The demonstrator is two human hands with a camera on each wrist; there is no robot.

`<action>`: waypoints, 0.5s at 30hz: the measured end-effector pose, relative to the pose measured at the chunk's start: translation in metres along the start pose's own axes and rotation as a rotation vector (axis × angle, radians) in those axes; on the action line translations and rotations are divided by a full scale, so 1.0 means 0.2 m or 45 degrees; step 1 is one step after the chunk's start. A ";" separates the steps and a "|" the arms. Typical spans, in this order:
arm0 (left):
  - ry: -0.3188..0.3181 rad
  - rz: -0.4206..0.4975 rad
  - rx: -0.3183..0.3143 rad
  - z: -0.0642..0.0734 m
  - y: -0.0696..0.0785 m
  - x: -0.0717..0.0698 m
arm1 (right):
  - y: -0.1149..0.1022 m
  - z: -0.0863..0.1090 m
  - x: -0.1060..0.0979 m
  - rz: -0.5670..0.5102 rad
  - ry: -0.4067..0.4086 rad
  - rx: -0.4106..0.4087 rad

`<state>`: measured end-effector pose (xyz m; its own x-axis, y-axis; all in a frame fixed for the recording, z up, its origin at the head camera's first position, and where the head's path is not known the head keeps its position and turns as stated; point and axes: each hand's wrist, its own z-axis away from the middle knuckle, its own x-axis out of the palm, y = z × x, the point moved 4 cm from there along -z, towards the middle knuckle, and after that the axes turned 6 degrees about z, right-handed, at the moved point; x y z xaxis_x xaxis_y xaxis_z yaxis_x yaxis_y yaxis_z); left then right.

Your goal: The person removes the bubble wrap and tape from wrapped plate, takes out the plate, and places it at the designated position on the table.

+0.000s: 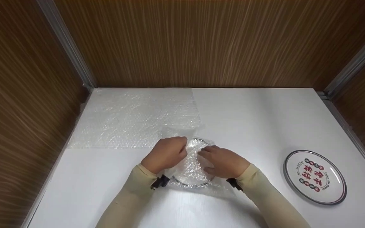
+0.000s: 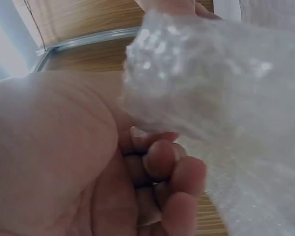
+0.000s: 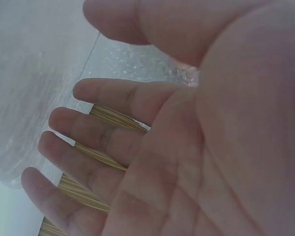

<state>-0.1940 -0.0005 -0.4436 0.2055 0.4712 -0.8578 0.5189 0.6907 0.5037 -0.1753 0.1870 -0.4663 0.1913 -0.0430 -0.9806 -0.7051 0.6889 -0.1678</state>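
A round plate [image 1: 188, 184] with a dark rim lies in front of me, covered by clear bubble wrap [image 1: 192, 164]. At the plate's left side my left hand [image 1: 166, 154] grips a piece of the wrap with curled fingers. The left wrist view shows that wrap [image 2: 226, 83] rising from the thumb side of the hand, above the bent fingers [image 2: 189, 177]. My right hand [image 1: 225, 162] is over the wrapped plate's right side, fingertips right at the plastic. In the right wrist view its fingers [image 3: 93, 132] are spread and nearly straight, holding nothing.
A white plate [image 1: 315, 177] with a dark rim and red lettering lies on the table at the right. A wide sheet of bubble wrap [image 1: 131, 117] spreads over the back left of the white table [image 1: 249, 114]. Wood-patterned panels [image 1: 182, 44] stand behind and at both sides.
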 end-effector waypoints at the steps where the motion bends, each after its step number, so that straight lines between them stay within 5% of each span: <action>1: -0.022 -0.003 -0.028 0.01 -0.01 0.00 | 0.00 0.00 0.00 0.000 0.000 -0.002; 6: -0.071 0.024 -0.146 0.06 -0.02 -0.06 | -0.01 0.00 0.01 -0.016 -0.007 0.001; 15: -0.014 0.008 -0.197 0.20 -0.06 -0.18 | 0.00 0.01 -0.01 -0.034 -0.021 0.008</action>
<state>-0.1747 -0.0480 -0.4221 0.2179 0.4706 -0.8550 0.3834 0.7644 0.5184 -0.1735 0.1883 -0.4646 0.2214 -0.0497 -0.9739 -0.6955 0.6920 -0.1934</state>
